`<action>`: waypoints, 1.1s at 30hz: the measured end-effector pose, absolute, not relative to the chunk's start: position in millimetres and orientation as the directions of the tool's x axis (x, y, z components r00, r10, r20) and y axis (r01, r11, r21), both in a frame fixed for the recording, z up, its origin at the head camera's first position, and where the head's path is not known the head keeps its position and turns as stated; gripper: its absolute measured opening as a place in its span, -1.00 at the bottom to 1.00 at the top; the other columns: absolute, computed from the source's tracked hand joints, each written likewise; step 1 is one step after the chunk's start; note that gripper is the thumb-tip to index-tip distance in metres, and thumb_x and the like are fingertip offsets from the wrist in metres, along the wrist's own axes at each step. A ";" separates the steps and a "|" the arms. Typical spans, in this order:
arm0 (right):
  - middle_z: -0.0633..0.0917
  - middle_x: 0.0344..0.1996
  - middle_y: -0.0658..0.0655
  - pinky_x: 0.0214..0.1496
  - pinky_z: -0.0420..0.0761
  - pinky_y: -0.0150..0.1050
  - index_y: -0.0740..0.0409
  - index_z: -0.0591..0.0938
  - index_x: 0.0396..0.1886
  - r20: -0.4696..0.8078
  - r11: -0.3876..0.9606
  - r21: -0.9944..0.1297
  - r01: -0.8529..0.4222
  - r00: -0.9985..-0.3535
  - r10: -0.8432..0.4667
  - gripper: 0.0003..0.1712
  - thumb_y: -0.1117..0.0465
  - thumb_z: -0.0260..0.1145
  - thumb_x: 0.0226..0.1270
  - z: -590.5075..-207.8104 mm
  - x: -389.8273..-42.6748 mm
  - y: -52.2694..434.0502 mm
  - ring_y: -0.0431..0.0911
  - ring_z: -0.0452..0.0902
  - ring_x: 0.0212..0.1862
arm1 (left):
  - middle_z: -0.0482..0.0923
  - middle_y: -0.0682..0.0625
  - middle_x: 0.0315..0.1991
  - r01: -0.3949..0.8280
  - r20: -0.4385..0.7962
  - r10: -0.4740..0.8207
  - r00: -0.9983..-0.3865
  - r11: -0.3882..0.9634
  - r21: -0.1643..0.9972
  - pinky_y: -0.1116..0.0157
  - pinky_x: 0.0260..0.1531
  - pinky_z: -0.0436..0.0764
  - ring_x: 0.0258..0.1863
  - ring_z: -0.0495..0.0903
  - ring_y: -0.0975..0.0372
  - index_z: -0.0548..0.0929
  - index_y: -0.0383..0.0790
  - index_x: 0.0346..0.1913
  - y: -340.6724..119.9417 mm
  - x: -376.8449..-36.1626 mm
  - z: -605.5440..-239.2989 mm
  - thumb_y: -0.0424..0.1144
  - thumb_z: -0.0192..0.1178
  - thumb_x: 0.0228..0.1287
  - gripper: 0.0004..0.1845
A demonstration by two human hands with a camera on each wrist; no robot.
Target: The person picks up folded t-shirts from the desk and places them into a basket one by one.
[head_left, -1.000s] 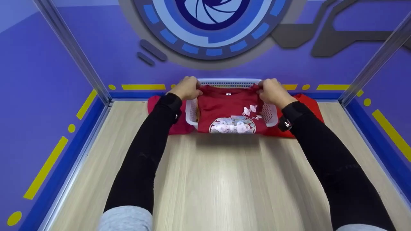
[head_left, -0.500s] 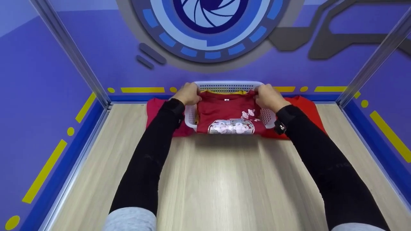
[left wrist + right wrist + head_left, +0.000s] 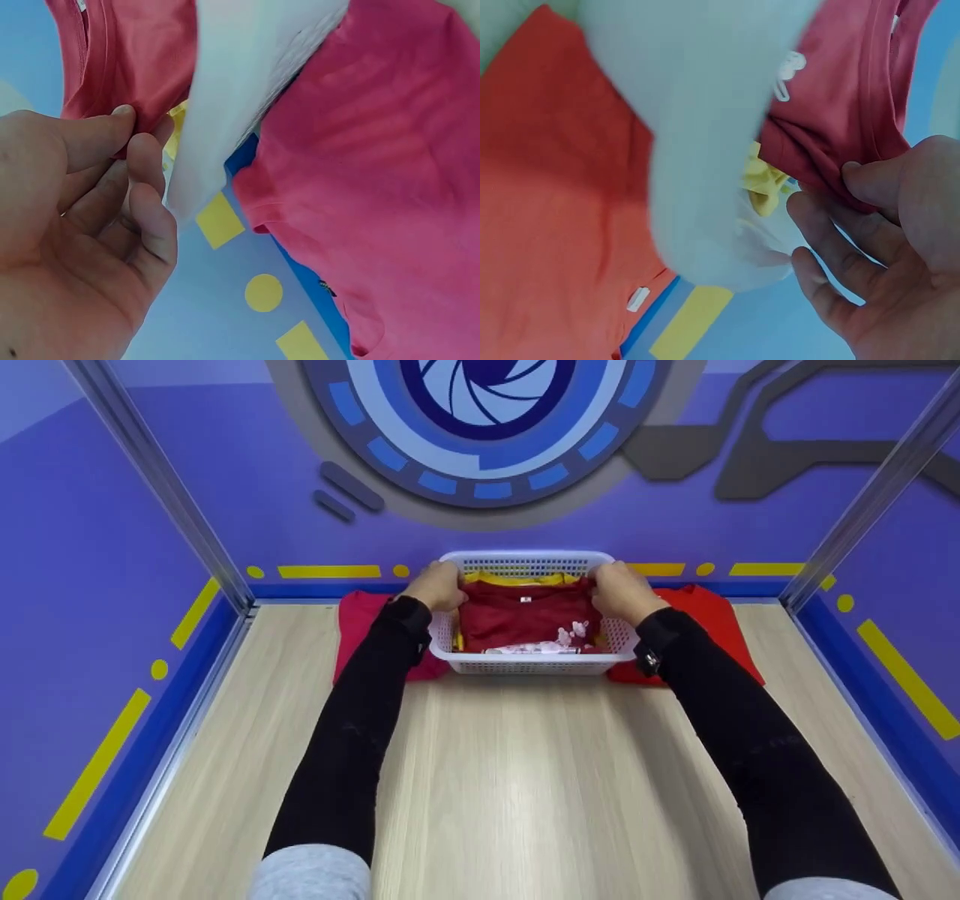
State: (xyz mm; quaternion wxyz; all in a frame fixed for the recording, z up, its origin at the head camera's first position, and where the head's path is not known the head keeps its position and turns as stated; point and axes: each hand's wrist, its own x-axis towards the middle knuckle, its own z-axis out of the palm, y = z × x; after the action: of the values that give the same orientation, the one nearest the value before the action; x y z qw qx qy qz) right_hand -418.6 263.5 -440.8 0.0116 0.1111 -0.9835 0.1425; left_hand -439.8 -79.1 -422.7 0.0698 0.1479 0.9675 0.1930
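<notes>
Folded dark red shirt is lying inside the white basket at the far edge of the wooden table, over a yellow garment. We are pinching its two far corners, the left hand and the right hand each curling thumb and fingers on the cloth, as both wrist views are showing. Pink garment and red garment are flanking the basket. We are judging that releasing unevenly risks undoing the fold, that the printed near edge risks bunching against the near wall, and that dragging fingers risk pulling the yellow layer out of place.
</notes>
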 end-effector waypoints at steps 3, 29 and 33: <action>0.74 -0.06 0.43 0.08 0.68 0.19 0.30 0.75 -0.02 0.044 0.937 -0.279 -0.208 -0.978 -0.204 -0.78 0.34 0.25 0.47 -440.1 -420.9 263.4 0.26 0.64 -0.01 | 0.75 -0.25 0.24 0.240 -0.085 0.296 -0.951 0.885 0.398 -0.01 0.38 0.63 0.24 0.68 -0.10 0.81 -0.28 0.14 -78.5 -443.7 -423.5 -0.22 0.38 0.51 -0.72; 0.73 0.11 0.54 0.23 0.63 0.32 0.43 0.73 0.04 0.023 0.954 -0.256 -0.158 -0.987 -0.157 -0.70 0.36 0.21 0.46 -425.4 -452.9 258.7 0.39 0.67 0.15 | 0.72 -0.25 0.31 0.152 -0.084 0.216 -0.973 0.868 0.472 0.06 0.30 0.68 0.28 0.70 -0.07 0.80 -0.32 0.17 -64.5 -465.1 -407.3 -0.37 0.25 0.48 -0.70; 0.73 0.09 0.58 0.22 0.64 0.32 0.45 0.73 0.01 0.044 0.950 -0.275 -0.148 -0.989 -0.141 -0.70 0.38 0.19 0.45 -427.6 -454.5 259.3 0.42 0.68 0.13 | 0.70 -0.23 0.31 0.091 -0.098 0.150 -0.984 0.888 0.450 0.12 0.14 0.65 0.21 0.69 -0.03 0.78 -0.28 0.13 -56.1 -468.7 -413.4 -0.39 0.22 0.48 -0.73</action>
State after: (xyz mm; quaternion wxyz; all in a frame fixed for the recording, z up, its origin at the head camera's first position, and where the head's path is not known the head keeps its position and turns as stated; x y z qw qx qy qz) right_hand -454.5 259.3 -427.6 0.0122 0.0732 -0.9874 0.1399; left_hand -468.7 -56.1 -413.4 0.0651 0.0621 0.9695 0.2280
